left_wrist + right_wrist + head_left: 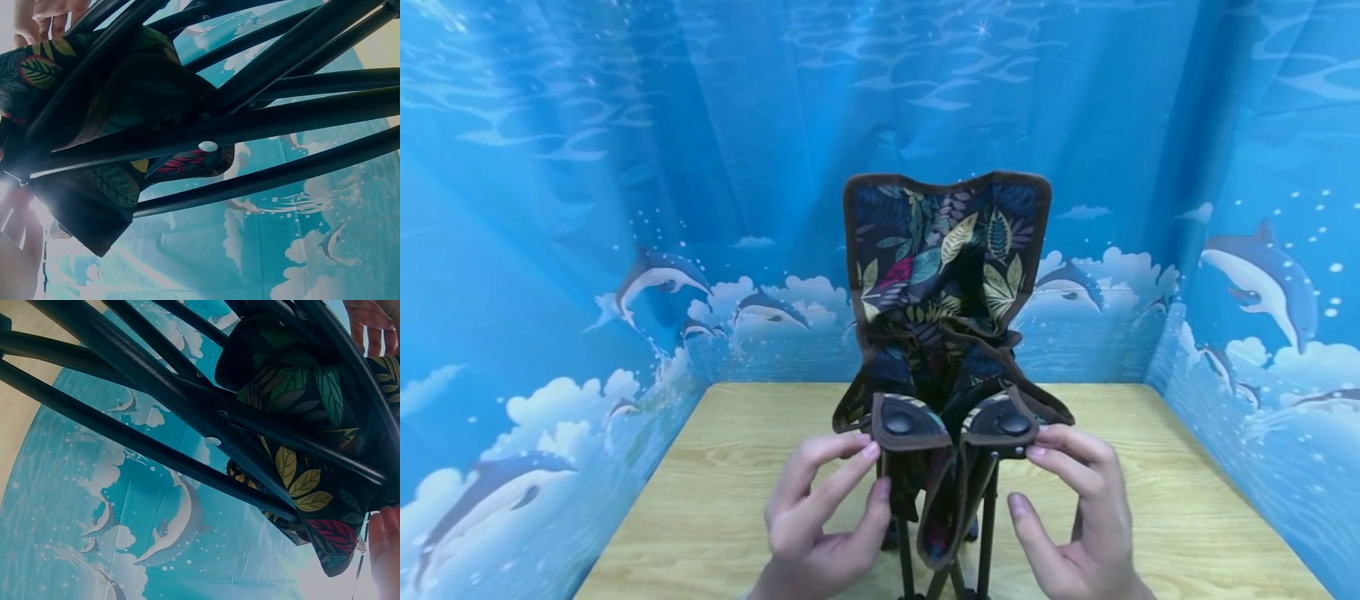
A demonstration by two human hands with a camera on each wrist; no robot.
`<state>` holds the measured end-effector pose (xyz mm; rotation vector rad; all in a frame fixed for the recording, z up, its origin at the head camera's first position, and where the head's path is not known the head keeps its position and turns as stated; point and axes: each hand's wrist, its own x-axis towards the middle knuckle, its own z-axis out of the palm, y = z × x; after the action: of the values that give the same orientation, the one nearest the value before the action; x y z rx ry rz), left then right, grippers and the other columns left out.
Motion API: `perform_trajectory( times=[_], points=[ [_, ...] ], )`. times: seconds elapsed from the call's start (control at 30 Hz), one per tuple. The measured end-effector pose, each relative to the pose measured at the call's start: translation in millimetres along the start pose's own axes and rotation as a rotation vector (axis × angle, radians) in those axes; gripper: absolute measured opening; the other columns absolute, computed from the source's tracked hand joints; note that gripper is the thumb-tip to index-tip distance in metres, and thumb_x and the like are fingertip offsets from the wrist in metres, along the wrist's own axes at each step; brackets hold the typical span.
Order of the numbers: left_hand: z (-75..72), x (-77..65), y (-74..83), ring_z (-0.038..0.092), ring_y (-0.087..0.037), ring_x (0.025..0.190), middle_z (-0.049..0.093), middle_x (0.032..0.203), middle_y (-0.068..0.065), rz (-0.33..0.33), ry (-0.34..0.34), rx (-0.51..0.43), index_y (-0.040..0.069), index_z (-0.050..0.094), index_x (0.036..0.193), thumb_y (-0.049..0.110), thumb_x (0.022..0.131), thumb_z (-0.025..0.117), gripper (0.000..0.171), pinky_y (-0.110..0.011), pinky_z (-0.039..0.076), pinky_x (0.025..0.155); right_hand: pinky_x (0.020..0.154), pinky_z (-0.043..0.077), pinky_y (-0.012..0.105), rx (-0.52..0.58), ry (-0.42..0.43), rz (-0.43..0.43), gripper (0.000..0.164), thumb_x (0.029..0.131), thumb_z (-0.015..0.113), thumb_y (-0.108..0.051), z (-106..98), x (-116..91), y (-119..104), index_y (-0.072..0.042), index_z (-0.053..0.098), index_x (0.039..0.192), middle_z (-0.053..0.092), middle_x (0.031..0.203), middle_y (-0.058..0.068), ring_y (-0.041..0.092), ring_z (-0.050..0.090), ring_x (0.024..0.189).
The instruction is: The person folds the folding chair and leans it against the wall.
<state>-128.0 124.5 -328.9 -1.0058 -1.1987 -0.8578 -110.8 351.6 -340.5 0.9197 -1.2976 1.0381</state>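
A small folding chair (951,242) with dark leaf-print fabric and brown edging stands partly folded, its backrest toward the curtain. The two front seat corners stick up, each with a round black cap. At the left corner (910,421), my left hand (823,508) touches the edge with its fingertips, the thumb lower beside the fabric. My right hand (1086,508) has its index and middle fingertips against the right corner (1003,421); its thumb stands apart. Between the corners the seat fabric sags in a fold. Crossed dark tubes (262,125) appear in both wrist views.
The chair stands over a light wood-grain table (737,467). Behind and on both sides hangs a blue curtain (760,208) printed with dolphins and clouds. Silvery rivets (213,441) join the crossing legs.
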Motion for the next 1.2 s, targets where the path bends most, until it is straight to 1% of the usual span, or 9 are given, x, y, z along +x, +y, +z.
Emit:
perform_trajectory(
  times=[0.13,0.3,0.5,0.63,0.77,0.87,1.03,1.2],
  points=[
    [-0.6,-6.4,-0.9,0.071,-0.032,0.086,0.072,0.096,-0.029,-0.001,-0.014,-0.006,-0.014,0.077,0.097,0.001,0.088,0.075,0.018,-0.028,0.062,0.077,0.106,0.047,0.02,-0.024,-0.029,0.037,0.033,0.095,0.071,-0.009,-3,-4,-2,0.019,0.062,0.11,0.063,0.121,0.029,0.021,0.06,0.12],
    [-1.0,-12.3,-2.6,0.071,-0.032,0.084,0.071,0.095,-0.029,0.013,-0.019,-0.014,-0.015,0.077,0.097,0.0,0.085,0.076,0.019,-0.029,0.062,0.078,0.107,0.047,0.021,-0.02,-0.04,0.06,0.034,0.094,0.071,-0.007,-5,-7,-3,0.019,0.061,0.112,0.062,0.123,0.028,0.021,0.059,0.123],
    [-2.0,-14.9,-1.1,0.071,-0.03,0.082,0.071,0.094,-0.028,0.014,-0.043,-0.024,-0.015,0.077,0.096,0.0,0.084,0.076,0.019,-0.027,0.06,0.072,0.105,0.046,0.019,-0.024,-0.057,0.085,0.031,0.094,0.071,-0.006,-8,-11,-4,0.018,0.061,0.111,0.062,0.122,0.027,0.02,0.059,0.121],
    [-3.2,-18.2,0.9,0.07,-0.029,0.083,0.071,0.096,-0.027,-0.005,-0.073,-0.031,-0.014,0.078,0.098,-0.001,0.084,0.076,0.02,-0.027,0.056,0.068,0.106,0.045,0.019,-0.044,-0.088,0.094,0.03,0.096,0.07,-0.009,-11,-15,-3,0.018,0.063,0.109,0.062,0.121,0.027,0.019,0.058,0.122],
    [-4.2,-23.1,3.0,0.069,-0.029,0.085,0.07,0.098,-0.026,-0.035,-0.104,-0.03,-0.012,0.078,0.101,-0.001,0.084,0.076,0.021,-0.026,0.052,0.067,0.109,0.045,0.018,-0.07,-0.132,0.111,0.035,0.101,0.069,-0.016,-14,-19,-4,0.018,0.065,0.11,0.062,0.123,0.027,0.017,0.058,0.127],
    [-4.1,-26.3,3.8,0.068,-0.029,0.086,0.07,0.099,-0.026,-0.045,-0.122,-0.036,-0.012,0.078,0.103,0.0,0.085,0.076,0.022,-0.026,0.052,0.067,0.11,0.045,0.017,-0.073,-0.163,0.11,0.038,0.103,0.067,-0.019,-16,-20,-5,0.018,0.067,0.112,0.062,0.125,0.026,0.017,0.058,0.129],
    [-3.5,-30.1,4.0,0.067,-0.029,0.085,0.069,0.099,-0.026,-0.04,-0.138,-0.037,-0.012,0.078,0.103,0.002,0.087,0.075,0.022,-0.026,0.051,0.067,0.11,0.044,0.018,-0.077,-0.202,0.099,0.038,0.105,0.065,-0.021,-17,-19,-6,0.017,0.069,0.111,0.063,0.125,0.026,0.016,0.058,0.128],
    [-3.5,-34.5,6.1,0.066,-0.028,0.085,0.069,0.099,-0.025,-0.062,-0.148,-0.039,-0.012,0.078,0.102,0.003,0.088,0.074,0.021,-0.026,0.05,0.067,0.11,0.043,0.017,-0.101,-0.224,0.109,0.04,0.106,0.064,-0.024,-19,-22,-6,0.016,0.07,0.11,0.064,0.126,0.025,0.013,0.058,0.127]
  ],
)
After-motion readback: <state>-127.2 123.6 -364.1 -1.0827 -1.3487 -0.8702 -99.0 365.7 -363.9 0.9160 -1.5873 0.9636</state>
